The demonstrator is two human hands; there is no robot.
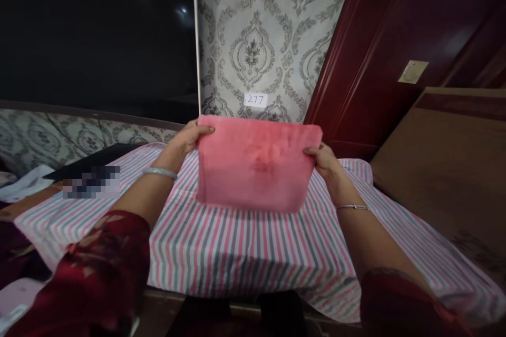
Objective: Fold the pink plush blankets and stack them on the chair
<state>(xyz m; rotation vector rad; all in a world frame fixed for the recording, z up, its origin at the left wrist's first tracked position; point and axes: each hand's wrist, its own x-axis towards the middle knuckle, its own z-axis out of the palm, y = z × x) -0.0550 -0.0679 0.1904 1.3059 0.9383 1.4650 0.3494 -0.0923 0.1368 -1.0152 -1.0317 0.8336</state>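
Observation:
A pink cloth (253, 168), flat and roughly rectangular like a folded towel, is held up in front of me. My left hand (188, 136) pinches its upper left corner, thumb on the near face and fingers behind. At the right edge, a little below the top corner, my right hand (323, 159) grips it the same way. Darker red patches show near the cloth's middle, and its lower edge is slightly blurred. Behind and under it spreads a striped tablecloth (245, 242) in pink, grey and white.
A large dark screen (95, 37) fills the upper left. A paper label (255, 99) reading 277 is on the patterned wall (253, 26). To the right stand a dark red door (371, 52) and a brown cardboard box (446, 158). A black flat object (93, 160) lies at left.

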